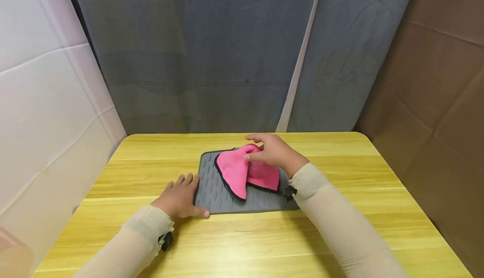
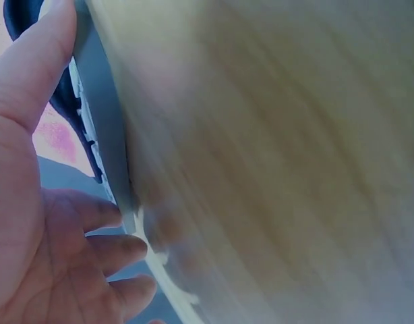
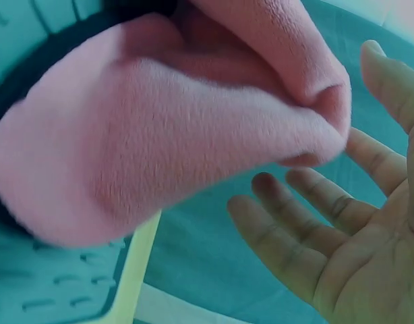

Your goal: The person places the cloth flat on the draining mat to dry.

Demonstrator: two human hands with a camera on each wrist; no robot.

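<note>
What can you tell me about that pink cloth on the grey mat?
The pink cloth looks like soft, fleecy fabric with a dark stitched edge. It lies on the grey ribbed mat, which sits on the yellow wooden table. It is not flat: one part is lifted and folded over, bunched at the top, with the layers fanning out below. The right hand is at that raised fold; its fingers look loosely spread in the wrist view. The left hand rests at the mat's edge, away from the cloth.
</note>
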